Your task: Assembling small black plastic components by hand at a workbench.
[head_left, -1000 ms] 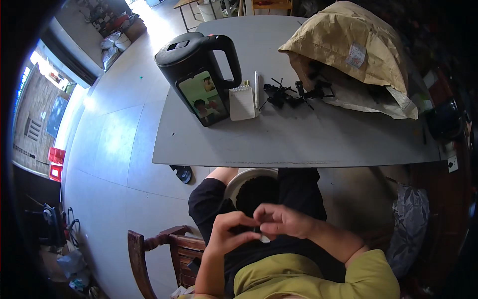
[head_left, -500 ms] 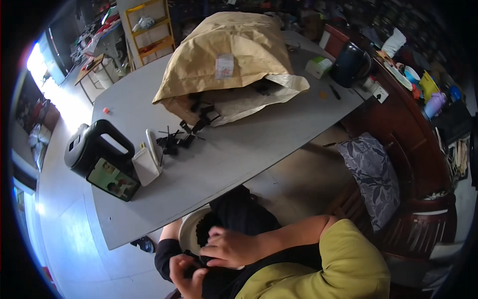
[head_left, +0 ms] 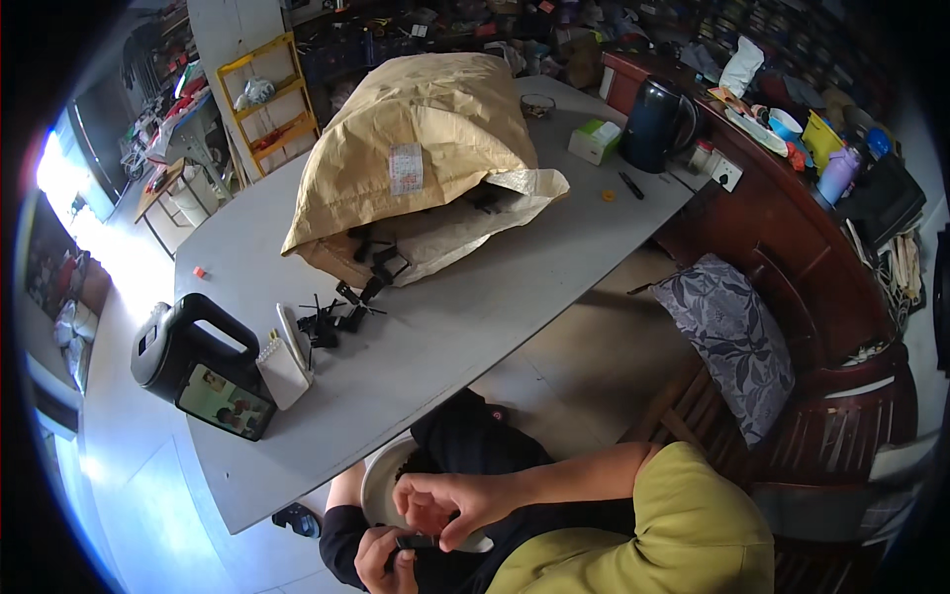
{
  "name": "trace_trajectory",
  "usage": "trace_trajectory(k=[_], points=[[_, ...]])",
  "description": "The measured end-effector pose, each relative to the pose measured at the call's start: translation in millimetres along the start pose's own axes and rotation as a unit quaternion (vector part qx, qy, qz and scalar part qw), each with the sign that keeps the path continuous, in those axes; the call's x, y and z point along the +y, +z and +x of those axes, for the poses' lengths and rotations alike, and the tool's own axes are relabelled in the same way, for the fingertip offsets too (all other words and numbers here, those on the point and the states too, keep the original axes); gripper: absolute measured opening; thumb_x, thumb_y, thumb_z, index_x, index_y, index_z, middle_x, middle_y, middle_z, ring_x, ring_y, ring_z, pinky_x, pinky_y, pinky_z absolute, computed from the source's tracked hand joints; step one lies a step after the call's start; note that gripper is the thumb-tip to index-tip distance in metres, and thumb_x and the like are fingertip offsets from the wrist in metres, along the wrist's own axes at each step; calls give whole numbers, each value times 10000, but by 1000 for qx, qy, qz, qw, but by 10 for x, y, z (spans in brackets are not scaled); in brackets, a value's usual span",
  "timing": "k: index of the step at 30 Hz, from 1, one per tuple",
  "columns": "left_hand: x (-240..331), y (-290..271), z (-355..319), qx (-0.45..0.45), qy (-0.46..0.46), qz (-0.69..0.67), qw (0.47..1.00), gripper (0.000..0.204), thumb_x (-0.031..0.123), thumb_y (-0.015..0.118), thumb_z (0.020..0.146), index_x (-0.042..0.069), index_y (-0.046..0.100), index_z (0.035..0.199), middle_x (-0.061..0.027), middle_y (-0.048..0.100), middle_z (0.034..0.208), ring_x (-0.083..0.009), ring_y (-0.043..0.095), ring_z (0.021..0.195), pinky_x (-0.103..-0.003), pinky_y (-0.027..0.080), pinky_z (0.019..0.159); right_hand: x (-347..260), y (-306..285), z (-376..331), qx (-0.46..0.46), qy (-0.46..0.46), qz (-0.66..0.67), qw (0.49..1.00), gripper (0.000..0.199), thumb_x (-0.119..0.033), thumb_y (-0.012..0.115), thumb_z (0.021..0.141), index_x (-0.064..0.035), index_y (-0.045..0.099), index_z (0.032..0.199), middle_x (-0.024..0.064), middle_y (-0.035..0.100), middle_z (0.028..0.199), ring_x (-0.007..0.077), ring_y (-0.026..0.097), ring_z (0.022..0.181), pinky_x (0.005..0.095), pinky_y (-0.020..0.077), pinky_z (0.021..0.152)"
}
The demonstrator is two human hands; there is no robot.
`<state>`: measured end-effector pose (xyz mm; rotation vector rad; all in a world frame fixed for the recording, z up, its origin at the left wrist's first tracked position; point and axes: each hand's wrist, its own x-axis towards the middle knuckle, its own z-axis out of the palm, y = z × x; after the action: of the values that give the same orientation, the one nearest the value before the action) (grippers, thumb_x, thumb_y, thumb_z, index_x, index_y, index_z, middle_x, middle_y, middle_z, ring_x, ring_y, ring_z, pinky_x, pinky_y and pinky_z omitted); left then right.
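Note:
My left hand [head_left: 379, 560] and my right hand [head_left: 447, 505] meet low in front of me, above my lap. Both pinch a small black part [head_left: 420, 542] between their fingers. Right under them sits a white bowl [head_left: 377, 485] on my dark trousers. On the grey table [head_left: 475, 317] ahead lies a big tan sack [head_left: 421, 163], its mouth open. Several black plastic parts [head_left: 341, 317] spill from it toward me.
A black jug [head_left: 178, 351] stands at the table's left with a phone [head_left: 226, 403] propped against it and a white notepad [head_left: 283, 371] beside it. A dark kettle [head_left: 650, 124] and a green box [head_left: 594, 141] stand at the far right. A wooden chair with a patterned cushion [head_left: 737, 342] is to my right.
The view has swung to the right, so the table and sack now sit further left. My hands stay together in my lap, still working the small part.

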<state>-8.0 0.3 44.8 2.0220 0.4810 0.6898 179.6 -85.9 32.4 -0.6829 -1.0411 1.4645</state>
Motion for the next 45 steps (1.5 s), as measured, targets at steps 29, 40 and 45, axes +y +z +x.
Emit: trace_trajectory(k=[29,40,45], points=[[-21,117,-67,127,3,99,987,255,-24,665,671,4,645,924,-139,590,847,-264,604,688,-289,488,616,427,132,157,131,115,319,932,37,-39,578,866,-44,545,850,65,610,901,158,624,840,281,520,768],[-200,150,-41,128,63,109,984,287,3,687,623,7,665,909,-87,602,855,-215,588,603,-280,454,526,415,100,184,141,98,297,939,74,6,529,867,-57,491,872,74,581,991,161,582,910,294,492,794],[-214,195,-123,95,-71,108,987,310,23,671,675,30,641,984,-126,602,891,-277,604,735,-325,488,638,322,-33,200,109,163,-36,980,105,-72,573,864,-23,535,948,97,591,1004,198,600,915,317,492,785]])
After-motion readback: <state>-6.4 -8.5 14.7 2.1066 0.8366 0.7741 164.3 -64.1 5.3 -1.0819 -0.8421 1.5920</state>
